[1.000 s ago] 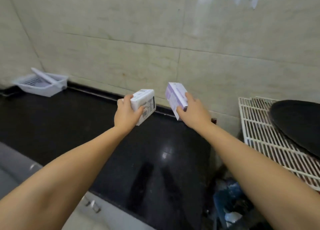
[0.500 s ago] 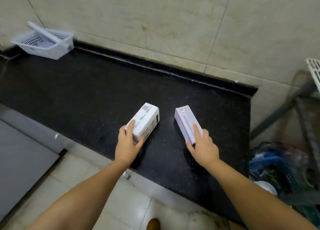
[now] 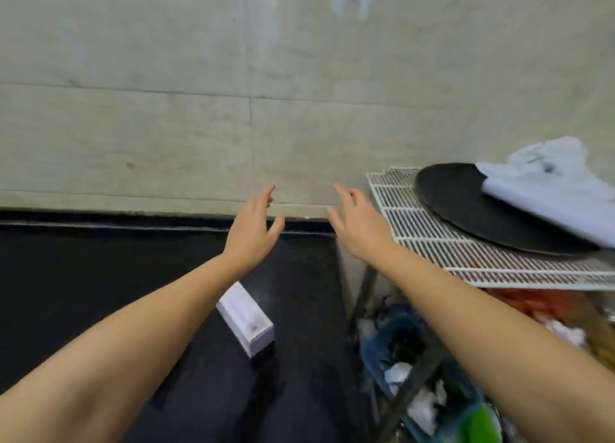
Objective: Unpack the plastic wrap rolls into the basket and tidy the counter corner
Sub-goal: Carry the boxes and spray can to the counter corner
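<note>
One purple-and-white plastic wrap box (image 3: 245, 319) lies on the black counter (image 3: 83, 292), partly under my left forearm. The second box and the basket are out of sight. My left hand (image 3: 253, 231) is raised above the counter with fingers spread and nothing in it. My right hand (image 3: 357, 224) is lifted beside it, also spread and empty, near the counter's right end and the wall.
A white wire rack (image 3: 442, 242) stands to the right, carrying a round black tray (image 3: 472, 209) and a pale cloth (image 3: 552, 182). Below the rack is a blue crate (image 3: 396, 349) with crumpled wrappers and clutter. The tiled wall (image 3: 233, 93) backs the counter.
Both hands have let go of the boxes and lifted off the counter, fingers apart. The view has swung up and right; the basket and the left box are no longer visible.
</note>
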Tool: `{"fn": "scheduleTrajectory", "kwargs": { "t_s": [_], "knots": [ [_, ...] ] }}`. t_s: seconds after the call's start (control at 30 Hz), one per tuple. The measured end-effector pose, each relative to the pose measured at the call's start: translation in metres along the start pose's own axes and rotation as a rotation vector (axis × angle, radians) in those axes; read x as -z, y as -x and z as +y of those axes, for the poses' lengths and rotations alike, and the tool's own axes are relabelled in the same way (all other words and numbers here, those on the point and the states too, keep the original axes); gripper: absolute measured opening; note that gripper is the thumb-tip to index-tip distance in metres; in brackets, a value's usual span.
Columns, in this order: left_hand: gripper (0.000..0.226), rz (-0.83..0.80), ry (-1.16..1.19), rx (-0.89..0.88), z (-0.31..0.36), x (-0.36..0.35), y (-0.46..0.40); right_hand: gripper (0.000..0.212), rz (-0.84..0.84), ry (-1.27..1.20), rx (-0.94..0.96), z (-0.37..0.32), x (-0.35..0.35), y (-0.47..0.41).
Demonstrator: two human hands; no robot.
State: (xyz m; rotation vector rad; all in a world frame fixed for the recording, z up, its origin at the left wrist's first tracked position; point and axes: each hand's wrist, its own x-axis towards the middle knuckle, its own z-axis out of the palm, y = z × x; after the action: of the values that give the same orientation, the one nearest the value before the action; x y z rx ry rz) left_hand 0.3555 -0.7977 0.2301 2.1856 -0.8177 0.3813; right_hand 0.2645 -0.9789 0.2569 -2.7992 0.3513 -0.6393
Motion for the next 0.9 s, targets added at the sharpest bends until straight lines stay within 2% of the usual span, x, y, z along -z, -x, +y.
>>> {"fn": "scheduleTrajectory", "kwargs": {
  "t_s": [0.1,0.2,0.3,0.43,0.53,0.63,0.8,0.9],
  "knots": [
    [0.054,-0.082,0.151,-0.111,0.077,-0.045,-0.033,0.05,0.111,0.061,-0.034,0.059,0.063,-0.005],
    [0.047,-0.162,0.214,-0.297,0.153,-0.095,-0.049,0.047,0.133,0.192,-0.109,0.127,0.113,0.005],
    [0.037,-0.276,0.124,-0.427,0.215,-0.147,-0.057,0.052,0.081,0.326,-0.237,0.192,0.144,0.026],
    [0.036,-0.519,-0.066,-0.383,0.275,-0.207,-0.063,0.064,-0.035,0.5,-0.327,0.263,0.156,0.05],
    [0.042,-0.654,-0.171,-0.279,0.298,-0.242,-0.064,0.081,-0.131,0.647,-0.341,0.302,0.154,0.053],
    [0.044,-0.67,-0.256,-0.242,0.298,-0.263,-0.063,0.092,-0.22,0.72,-0.397,0.329,0.156,0.043],
    [0.042,-0.597,-0.263,-0.267,0.286,-0.272,-0.061,0.103,-0.296,0.428,-0.577,0.359,0.175,0.022],
    [0.041,-0.583,-0.264,-0.272,0.286,-0.273,-0.061,0.092,-0.332,0.422,-0.583,0.362,0.183,0.017]
  ]
}}
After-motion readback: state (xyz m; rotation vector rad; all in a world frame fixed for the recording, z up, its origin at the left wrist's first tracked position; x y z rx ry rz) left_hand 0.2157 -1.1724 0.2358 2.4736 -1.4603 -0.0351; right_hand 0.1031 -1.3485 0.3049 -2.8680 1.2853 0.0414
